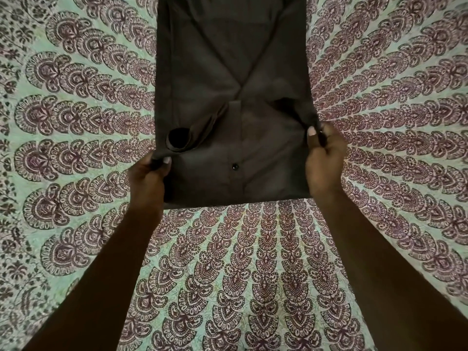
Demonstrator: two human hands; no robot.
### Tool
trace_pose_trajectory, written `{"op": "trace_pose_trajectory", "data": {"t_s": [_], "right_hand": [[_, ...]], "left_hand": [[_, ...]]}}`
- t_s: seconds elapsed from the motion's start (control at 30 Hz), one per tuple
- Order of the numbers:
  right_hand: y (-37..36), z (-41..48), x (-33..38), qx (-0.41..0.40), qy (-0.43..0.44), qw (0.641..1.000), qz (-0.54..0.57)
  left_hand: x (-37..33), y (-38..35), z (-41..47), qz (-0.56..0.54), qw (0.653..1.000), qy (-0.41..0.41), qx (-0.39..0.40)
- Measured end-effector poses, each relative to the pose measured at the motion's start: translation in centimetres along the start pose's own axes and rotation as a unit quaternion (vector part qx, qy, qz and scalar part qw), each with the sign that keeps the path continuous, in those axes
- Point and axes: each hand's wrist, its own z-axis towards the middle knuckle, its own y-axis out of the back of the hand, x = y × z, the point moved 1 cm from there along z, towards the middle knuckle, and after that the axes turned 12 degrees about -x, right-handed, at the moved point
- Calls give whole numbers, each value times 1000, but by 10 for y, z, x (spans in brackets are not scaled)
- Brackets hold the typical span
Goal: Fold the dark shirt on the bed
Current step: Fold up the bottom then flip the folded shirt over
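Observation:
The dark shirt (pixel 228 72) lies lengthwise on the bed as a narrow strip, its sides and sleeves folded in, and runs out of view at the top. A sleeve cuff (pixel 178 139) gapes open near its left edge. A small button (pixel 234 166) shows near the lower end. My left hand (pixel 149 178) pinches the shirt's left edge near the bottom. My right hand (pixel 326 158) pinches the right edge a little higher. The lower end is lifted slightly off the bed, its fold line at the bottom.
The bedsheet (pixel 240 274) is pale green with a maroon paisley fan pattern and fills the whole view around the shirt. Both my bare forearms reach in from the bottom corners.

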Motion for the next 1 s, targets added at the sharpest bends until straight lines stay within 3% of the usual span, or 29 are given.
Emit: {"op": "trace_pose_trajectory", "data": {"t_s": [0.1, 0.2, 0.4, 0.67, 0.73, 0.83, 0.93, 1.0], "right_hand": [[-5, 9, -14, -37, -51, 994, -90], [-8, 14, -9, -49, -79, 990, -103], [-9, 26, -2, -72, 12, 984, -164], [-14, 32, -7, -91, 17, 973, -210], [-17, 23, 0, -90, 79, 965, -233], [-25, -7, 13, -75, 287, 900, -320], [-47, -49, 19, 30, 374, 876, -303], [-65, -68, 15, 135, 388, 854, -320]], "left_hand": [[3, -8, 10, 106, 993, -19, -46], [-4, -17, 15, 176, 980, -41, -83], [-9, -25, 28, 212, 963, -92, -139], [-10, -29, 36, 266, 940, -161, -140], [-11, -31, 23, 299, 913, -223, -165], [-14, -37, -3, 376, 844, -357, -138], [-3, -44, -14, 456, 776, -434, -33], [7, -48, -7, 503, 746, -436, 20]]}}
